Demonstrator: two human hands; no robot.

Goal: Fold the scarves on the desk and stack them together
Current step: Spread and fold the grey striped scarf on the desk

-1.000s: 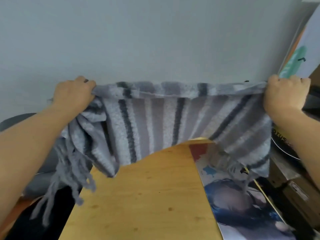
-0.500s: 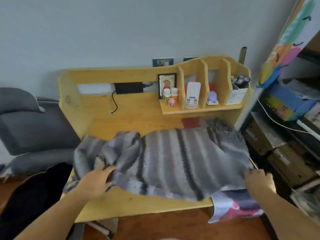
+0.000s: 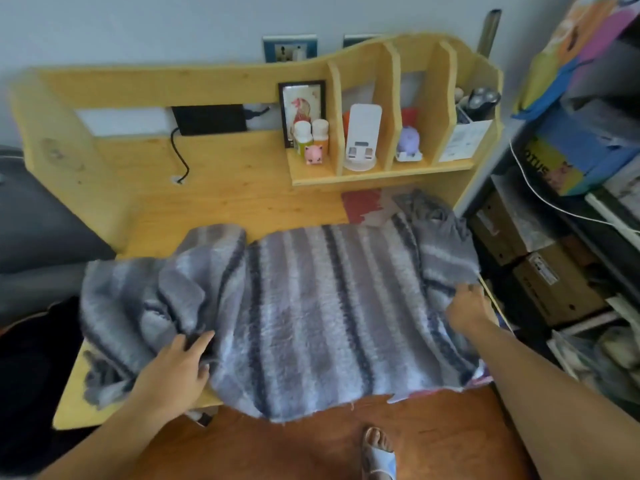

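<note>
The fuzzy grey striped knit scarf, held taut in the air 1 second ago, now lies spread across the yellow pine desk, its near edge drooping over the front at 6 o'clock and its left end bunched at 9 o'clock. So the laying-out looks done and folding can probably begin; no stack shows yet.

The left hand rests on the rumpled cloth at 8 o'clock, fingers loosely spread and flat, gripping nothing. The right hand, at 3 o'clock, curls at the scarf's right edge; whether it pinches the cloth, I cannot tell.
</note>
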